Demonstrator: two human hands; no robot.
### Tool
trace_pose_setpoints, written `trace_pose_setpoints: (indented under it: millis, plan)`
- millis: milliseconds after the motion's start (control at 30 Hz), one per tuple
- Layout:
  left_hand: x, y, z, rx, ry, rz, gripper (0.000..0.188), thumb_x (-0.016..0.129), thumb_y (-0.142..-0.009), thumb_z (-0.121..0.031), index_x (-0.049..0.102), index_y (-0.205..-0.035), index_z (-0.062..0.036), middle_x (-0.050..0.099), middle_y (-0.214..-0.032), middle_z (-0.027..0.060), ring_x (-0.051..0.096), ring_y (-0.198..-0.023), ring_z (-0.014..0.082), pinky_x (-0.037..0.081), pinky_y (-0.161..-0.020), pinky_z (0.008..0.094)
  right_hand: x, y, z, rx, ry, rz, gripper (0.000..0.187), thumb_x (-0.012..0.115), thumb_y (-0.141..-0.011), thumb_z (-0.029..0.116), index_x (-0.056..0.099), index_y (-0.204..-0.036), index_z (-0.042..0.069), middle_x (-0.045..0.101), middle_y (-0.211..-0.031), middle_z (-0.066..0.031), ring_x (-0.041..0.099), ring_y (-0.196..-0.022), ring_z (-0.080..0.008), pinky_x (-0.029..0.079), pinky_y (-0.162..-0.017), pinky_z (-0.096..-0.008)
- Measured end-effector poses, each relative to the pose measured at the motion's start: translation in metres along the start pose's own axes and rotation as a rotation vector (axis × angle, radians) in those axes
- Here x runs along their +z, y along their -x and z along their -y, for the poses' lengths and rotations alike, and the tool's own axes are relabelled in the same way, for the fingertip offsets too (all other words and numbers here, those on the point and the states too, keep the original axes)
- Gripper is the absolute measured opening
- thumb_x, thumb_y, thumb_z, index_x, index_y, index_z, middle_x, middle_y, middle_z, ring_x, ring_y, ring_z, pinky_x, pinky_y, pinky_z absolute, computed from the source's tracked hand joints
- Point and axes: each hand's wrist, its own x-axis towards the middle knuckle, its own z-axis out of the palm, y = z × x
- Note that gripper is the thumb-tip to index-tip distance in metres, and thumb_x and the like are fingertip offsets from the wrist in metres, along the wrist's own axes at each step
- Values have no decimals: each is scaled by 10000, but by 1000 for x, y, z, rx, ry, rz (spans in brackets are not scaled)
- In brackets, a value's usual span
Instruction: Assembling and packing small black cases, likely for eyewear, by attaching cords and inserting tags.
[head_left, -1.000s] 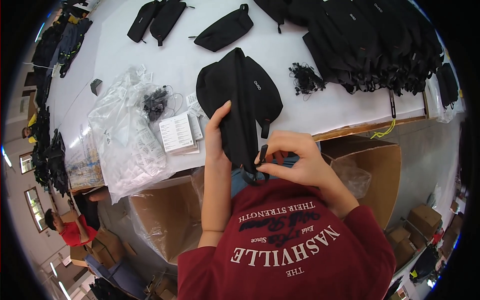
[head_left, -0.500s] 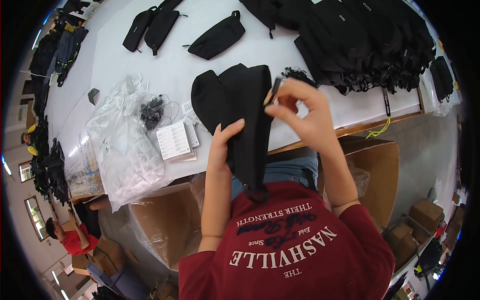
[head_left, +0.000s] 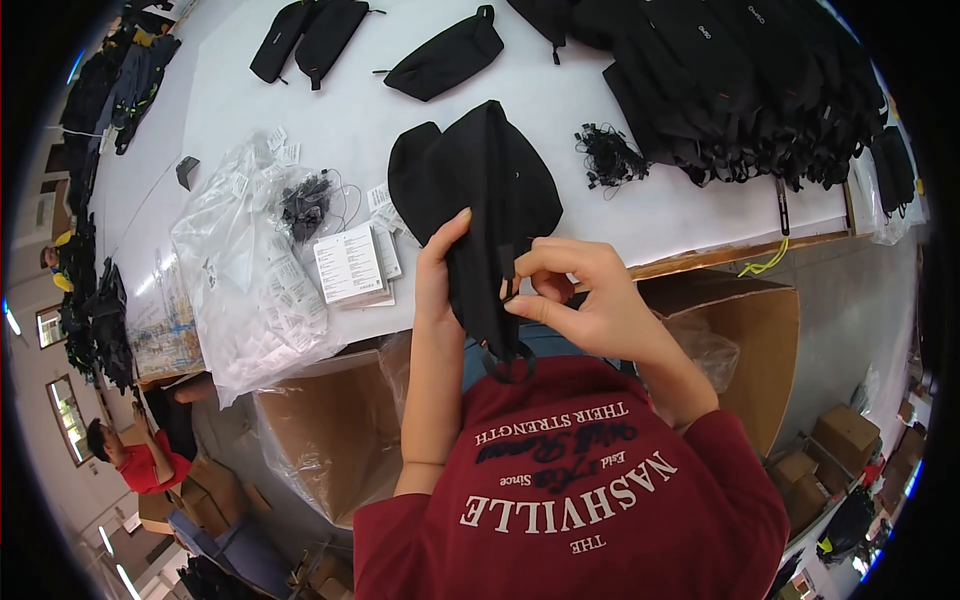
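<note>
A black fabric bag (head_left: 475, 190), soft and without a firm shape, is held up over the table's front edge, its narrow end with a small loop towards my chest. My left hand (head_left: 442, 268) is closed round its left side, thumb on top and fingers hidden beneath the cloth. At the bag's right side, my right hand (head_left: 575, 285) pinches a small dark tab, apparently a zipper pull, between thumb and forefinger. Above my right hand the cloth spreads out to the right in a rounded panel.
Left of the bag lie white printed cards (head_left: 348, 265), a clear plastic bag of labels (head_left: 250, 270) and black cords (head_left: 305, 203). More black cords (head_left: 608, 158) lie to the right. Black pouches (head_left: 445, 55) and a heap of black bags (head_left: 730, 90) are farther back. Cardboard boxes (head_left: 335, 425) stand under the table edge.
My right hand has moved towards my body along the bag's right side with the small tab. The bag's upper right part has spread outward. My left hand keeps its hold.
</note>
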Motion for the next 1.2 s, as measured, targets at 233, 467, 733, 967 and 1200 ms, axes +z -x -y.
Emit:
trace_pose_setpoints:
  millis: [233,467,733,967,1200]
  plan:
    - [36,-2,18,214,-194,-406,246,537,-923,-238,626,-859,-18,641,-704,72,612,-602,139,500,-543,236,-2,-10,-9,-111,2,-263,118,712,-779,45,622,-849,13,422,-625,3,361,-546,-61,301,-510,-236]
    - [0,-10,3,125,-164,-321,302,525,-920,-334,593,-832,-53,560,-636,81,511,-504,155,406,-416,239,7,6,-8,-16,53,21,133,720,-766,80,629,-849,30,372,-567,6,362,-574,-122,326,-559,-279]
    - [-1,-8,3,153,-188,-323,318,517,-922,-348,556,-787,-62,496,-594,76,448,-467,148,383,-406,246,10,7,-12,-27,-4,24,136,724,-768,41,634,-866,12,419,-660,13,372,-579,-60,318,-543,-230]
    - [-1,-6,3,114,-68,-207,272,560,-907,-277,626,-939,-16,653,-767,115,625,-596,188,514,-500,279,6,7,-11,-35,29,35,131,730,-752,44,638,-842,24,429,-647,12,390,-576,-68,327,-559,-224]
    - [-1,-6,2,199,-56,-382,249,580,-894,-252,641,-916,-12,665,-746,133,657,-615,205,558,-548,293,2,10,-16,-40,39,66,112,727,-752,49,639,-818,32,437,-650,2,409,-599,-81,353,-560,-234]
